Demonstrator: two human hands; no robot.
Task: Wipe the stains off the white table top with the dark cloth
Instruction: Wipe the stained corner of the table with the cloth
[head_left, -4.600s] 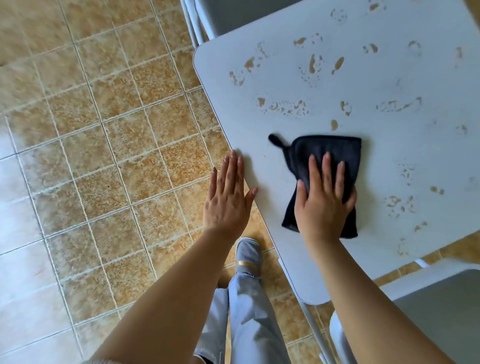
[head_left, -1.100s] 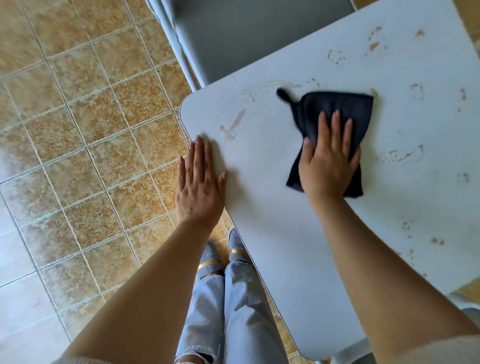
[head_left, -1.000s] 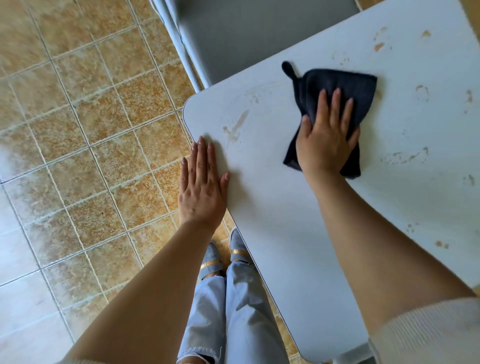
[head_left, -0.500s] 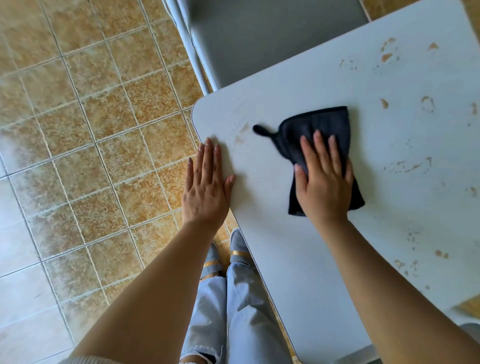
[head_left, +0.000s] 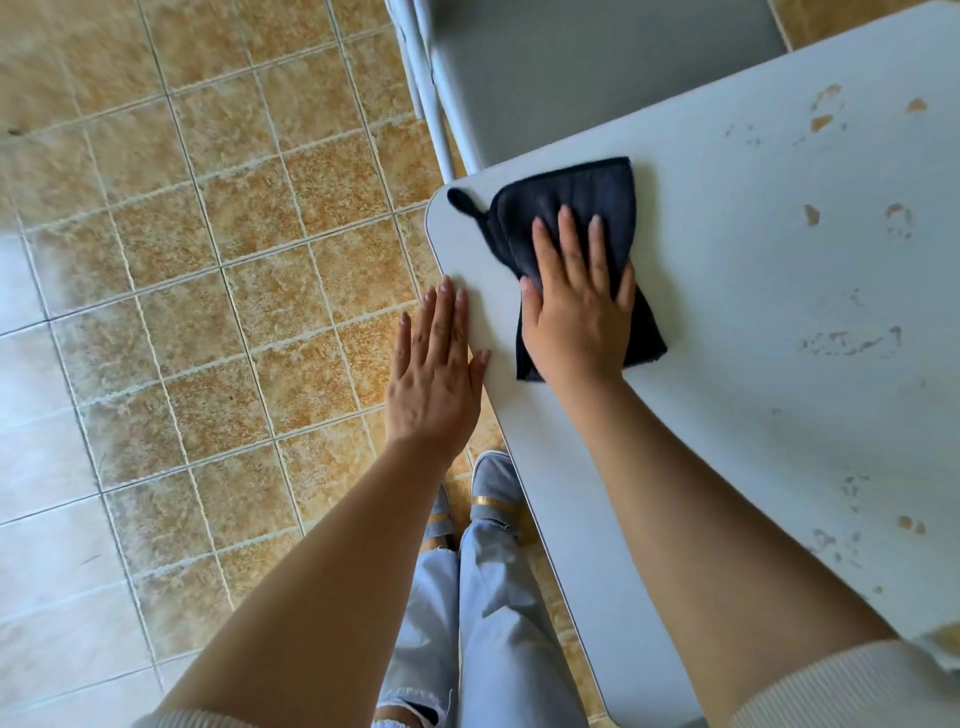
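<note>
The white table top (head_left: 753, 291) fills the right of the view. A dark cloth (head_left: 571, 202) with a small loop lies flat near the table's far left corner. My right hand (head_left: 576, 306) presses palm down on the cloth, fingers spread over it. My left hand (head_left: 439, 374) rests flat at the table's left edge, fingers together and holding nothing. Brown stains (head_left: 821, 122) dot the far right of the top, and more stains (head_left: 852, 340) mark the right side. The table around the cloth looks free of stains.
A grey chair seat (head_left: 587, 67) with white metal legs stands beyond the table's far corner. Tan tiled floor (head_left: 208, 260) spreads to the left. My legs in light jeans (head_left: 483, 623) and grey shoes stand beside the table edge.
My right hand has slid the cloth back and forth across the stained patch and now toward the table's far left corner. The smears near that corner are gone. My left hand stayed at the edge.
</note>
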